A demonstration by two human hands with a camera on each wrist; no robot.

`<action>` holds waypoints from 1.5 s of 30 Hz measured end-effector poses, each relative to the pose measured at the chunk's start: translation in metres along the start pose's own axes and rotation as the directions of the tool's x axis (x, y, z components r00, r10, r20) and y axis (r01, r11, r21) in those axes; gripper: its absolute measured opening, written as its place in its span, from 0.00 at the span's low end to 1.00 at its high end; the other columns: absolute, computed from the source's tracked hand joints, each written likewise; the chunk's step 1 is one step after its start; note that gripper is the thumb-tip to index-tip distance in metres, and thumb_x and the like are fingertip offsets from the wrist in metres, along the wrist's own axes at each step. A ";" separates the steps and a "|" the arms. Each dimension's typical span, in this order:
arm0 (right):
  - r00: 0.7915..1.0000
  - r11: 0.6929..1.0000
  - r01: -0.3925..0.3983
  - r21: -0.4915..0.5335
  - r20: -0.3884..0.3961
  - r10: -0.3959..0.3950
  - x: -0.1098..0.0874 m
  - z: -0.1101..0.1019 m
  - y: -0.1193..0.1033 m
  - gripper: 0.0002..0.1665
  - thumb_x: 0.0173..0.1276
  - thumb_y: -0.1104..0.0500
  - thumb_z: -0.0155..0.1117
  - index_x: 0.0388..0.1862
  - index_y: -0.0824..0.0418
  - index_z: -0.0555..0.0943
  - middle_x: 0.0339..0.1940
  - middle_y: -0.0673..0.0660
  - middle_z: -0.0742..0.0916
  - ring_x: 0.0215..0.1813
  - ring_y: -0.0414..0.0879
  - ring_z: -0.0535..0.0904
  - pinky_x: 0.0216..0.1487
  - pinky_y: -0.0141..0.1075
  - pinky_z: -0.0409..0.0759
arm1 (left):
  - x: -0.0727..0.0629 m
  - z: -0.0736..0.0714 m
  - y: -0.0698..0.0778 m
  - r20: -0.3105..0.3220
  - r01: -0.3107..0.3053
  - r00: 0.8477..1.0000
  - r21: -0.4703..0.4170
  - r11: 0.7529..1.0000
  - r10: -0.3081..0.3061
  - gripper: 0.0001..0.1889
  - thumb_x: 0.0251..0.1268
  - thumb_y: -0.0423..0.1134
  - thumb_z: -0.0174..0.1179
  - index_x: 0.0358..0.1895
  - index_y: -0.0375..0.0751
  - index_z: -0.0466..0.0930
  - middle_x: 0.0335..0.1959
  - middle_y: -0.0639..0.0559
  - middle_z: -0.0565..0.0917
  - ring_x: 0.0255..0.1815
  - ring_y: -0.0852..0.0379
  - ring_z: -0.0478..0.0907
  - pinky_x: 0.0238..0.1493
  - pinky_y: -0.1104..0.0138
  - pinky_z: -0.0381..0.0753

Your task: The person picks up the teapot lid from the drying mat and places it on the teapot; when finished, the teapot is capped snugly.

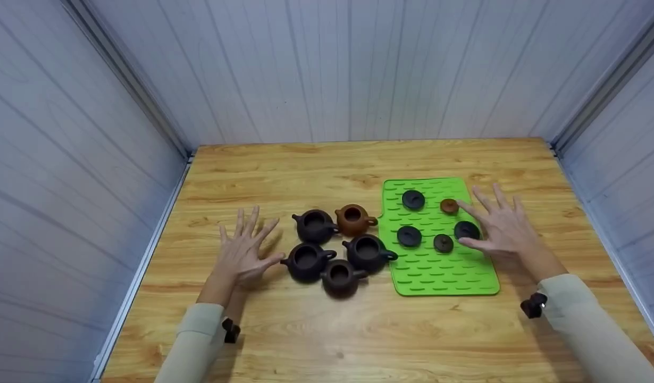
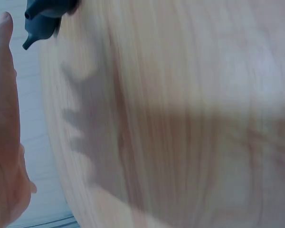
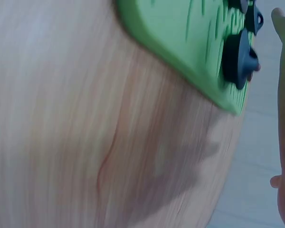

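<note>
My left hand (image 1: 243,252) is spread above the table, left of a cluster of several small lidless teapots. Its thumb lies close to the spout of a dark teapot (image 1: 307,263); whether they touch I cannot tell. A reddish-brown teapot (image 1: 353,227) is at the back of the cluster, and a dark brown teapot (image 1: 341,284) at the front. Fingers apart, my right hand (image 1: 503,230) hovers over the right edge of a green mat (image 1: 438,282). Several round teapot lids lie on that mat. A black lid (image 1: 466,230) and a reddish-brown lid (image 1: 449,206) are nearest this hand.
The wooden table (image 1: 327,335) is bounded by pale panel walls (image 1: 327,69) at the back and both sides. Another dark teapot (image 1: 367,260) has its handle over the mat's left edge. More lids, such as a black lid (image 1: 413,200), sit farther left on the mat.
</note>
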State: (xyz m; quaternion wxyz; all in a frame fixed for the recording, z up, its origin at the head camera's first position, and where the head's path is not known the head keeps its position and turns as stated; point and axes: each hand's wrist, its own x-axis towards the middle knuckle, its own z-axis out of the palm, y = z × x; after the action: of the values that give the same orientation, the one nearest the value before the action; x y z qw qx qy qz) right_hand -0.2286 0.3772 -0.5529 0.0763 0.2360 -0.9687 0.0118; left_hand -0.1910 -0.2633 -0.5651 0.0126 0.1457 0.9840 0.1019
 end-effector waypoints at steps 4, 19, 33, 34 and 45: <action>0.999 0.999 0.019 0.038 -0.026 -0.018 0.006 0.000 -0.013 0.58 0.67 0.25 0.73 0.90 0.47 0.69 0.90 0.71 0.69 0.88 0.83 0.63 0.77 0.83 0.69 | -0.001 0.005 0.004 0.027 0.009 1.000 -0.115 0.993 -0.006 0.52 0.70 0.77 0.62 0.93 0.66 0.56 0.97 0.38 0.48 0.96 0.23 0.42 0.82 0.13 0.43; 0.999 0.959 -0.021 0.282 -0.031 0.031 0.023 -0.004 -0.053 0.58 0.68 0.33 0.80 0.90 0.50 0.69 0.90 0.68 0.71 0.86 0.75 0.70 0.72 0.80 0.76 | -0.007 0.014 0.015 0.022 0.002 1.000 -0.443 0.897 0.009 0.60 0.55 0.73 0.79 0.91 0.62 0.62 0.90 0.40 0.67 0.89 0.28 0.63 0.82 0.18 0.56; 0.998 0.882 -0.010 0.471 -0.046 0.036 0.035 0.004 -0.083 0.50 0.73 0.44 0.81 0.88 0.55 0.71 0.88 0.69 0.74 0.80 0.77 0.77 0.64 0.75 0.85 | 0.001 0.023 0.023 0.049 -0.027 0.995 -0.728 0.685 0.091 0.46 0.58 0.45 0.88 0.81 0.41 0.77 0.75 0.36 0.83 0.71 0.35 0.82 0.73 0.47 0.82; 0.999 0.875 -0.013 0.484 -0.031 0.032 0.035 0.005 -0.085 0.50 0.73 0.44 0.81 0.89 0.55 0.71 0.88 0.69 0.73 0.81 0.77 0.76 0.65 0.75 0.84 | 0.001 0.024 0.022 0.056 -0.027 0.993 -0.743 0.669 0.102 0.46 0.59 0.43 0.88 0.81 0.40 0.77 0.75 0.35 0.83 0.70 0.35 0.81 0.73 0.47 0.82; 0.998 0.811 -0.063 0.582 0.056 0.038 0.041 0.015 -0.097 0.43 0.76 0.48 0.80 0.85 0.57 0.76 0.79 0.71 0.81 0.75 0.74 0.82 0.70 0.74 0.81 | 0.000 0.020 0.021 0.134 0.005 0.976 -0.803 0.596 0.173 0.46 0.60 0.34 0.86 0.82 0.33 0.73 0.77 0.27 0.78 0.66 0.33 0.85 0.59 0.68 0.85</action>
State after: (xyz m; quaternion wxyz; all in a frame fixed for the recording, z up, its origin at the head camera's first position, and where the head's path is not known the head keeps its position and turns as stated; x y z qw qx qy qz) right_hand -0.2220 0.2710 -0.5631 -0.0202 0.2224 -0.9257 0.3052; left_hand -0.1843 -0.2393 -0.5799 0.1693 0.1806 0.8198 0.5164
